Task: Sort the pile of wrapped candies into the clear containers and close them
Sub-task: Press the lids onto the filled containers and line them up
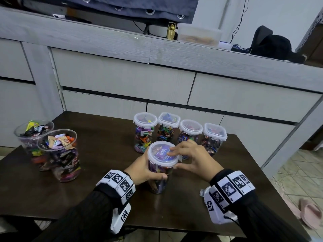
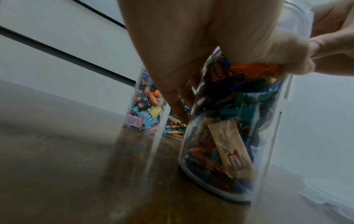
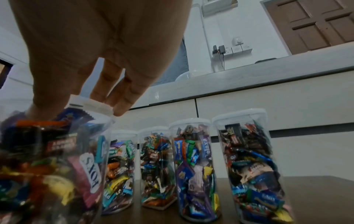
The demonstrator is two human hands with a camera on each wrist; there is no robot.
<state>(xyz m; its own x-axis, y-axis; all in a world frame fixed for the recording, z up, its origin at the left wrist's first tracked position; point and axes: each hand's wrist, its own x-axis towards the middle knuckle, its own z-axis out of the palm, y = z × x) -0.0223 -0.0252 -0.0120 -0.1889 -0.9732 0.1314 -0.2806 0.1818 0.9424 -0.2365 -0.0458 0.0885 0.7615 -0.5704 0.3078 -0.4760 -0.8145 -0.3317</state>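
A clear candy container [image 1: 158,180] stands at the near middle of the dark table [image 1: 104,140], with a white-rimmed lid [image 1: 161,152] on top. My left hand [image 1: 141,170] grips its body, thumb across the front; the left wrist view shows that hand [image 2: 191,45] wrapped round the container [image 2: 229,136]. My right hand [image 1: 190,158] holds the lid's right edge, fingers on top and thumb under the rim. In the right wrist view its fingers [image 3: 118,106] and thumb straddle the lid's flap [image 3: 90,106].
Several closed, filled containers [image 1: 168,126] stand in a row just behind the near one. Two open containers [image 1: 59,154] heaped with candies stand at the table's left. Grey drawers [image 1: 122,81] rise behind the table. Pink slippers [image 1: 309,213] lie on the floor at right.
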